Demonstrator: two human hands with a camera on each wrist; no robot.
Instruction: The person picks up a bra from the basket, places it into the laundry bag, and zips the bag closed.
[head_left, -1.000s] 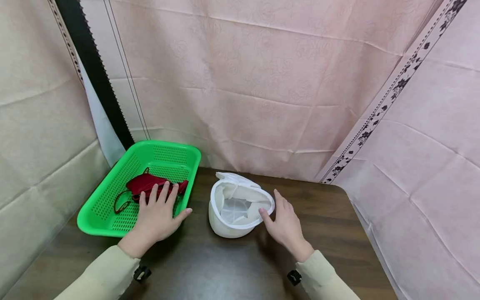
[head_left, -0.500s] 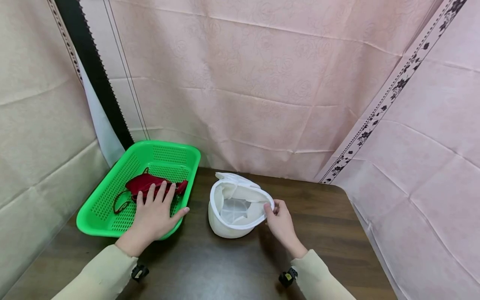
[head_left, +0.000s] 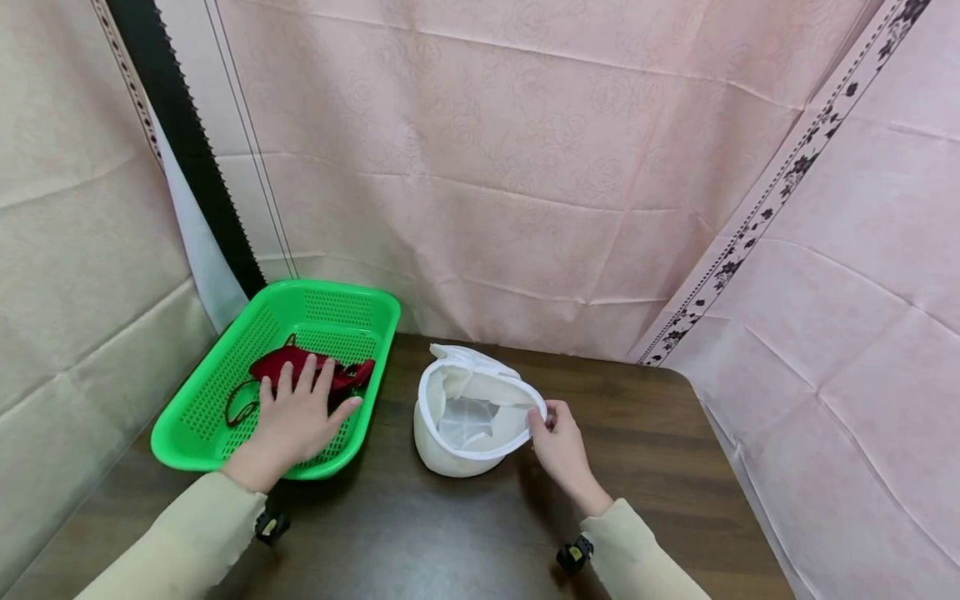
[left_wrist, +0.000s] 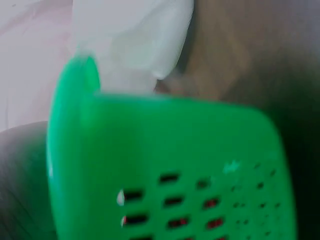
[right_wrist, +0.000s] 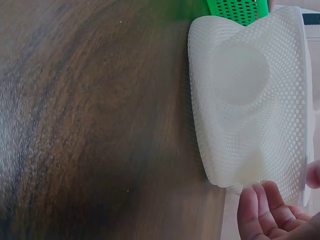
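Observation:
A white mesh laundry bag (head_left: 438, 446) with a stiff rim stands on the table, its top gaping and a flap folded to the back. My right hand (head_left: 562, 450) pinches the right side of that rim, thumb inside and fingers outside. In the right wrist view, the fingertips press close to the mesh wall (right_wrist: 235, 130). To the left is a green perforated plastic basket (head_left: 337, 289) holding a dark red garment (head_left: 277, 362) with thin straps. My left hand (head_left: 292, 425), fingers spread, reaches over the basket's front right part, its fingertips overlapping the garment.
The dark wooden table (head_left: 465, 542) carries both things. Pale cloth curtains (head_left: 525, 208) rise along the back and both sides, close behind the basket and the bag. A black strip (head_left: 202, 167) runs down the curtain at the left back.
My right hand has gone from spread beside the bag to pinching its rim. My left hand has shifted slightly left over the basket, fingers still spread. Bag and basket stand nearly where they were.

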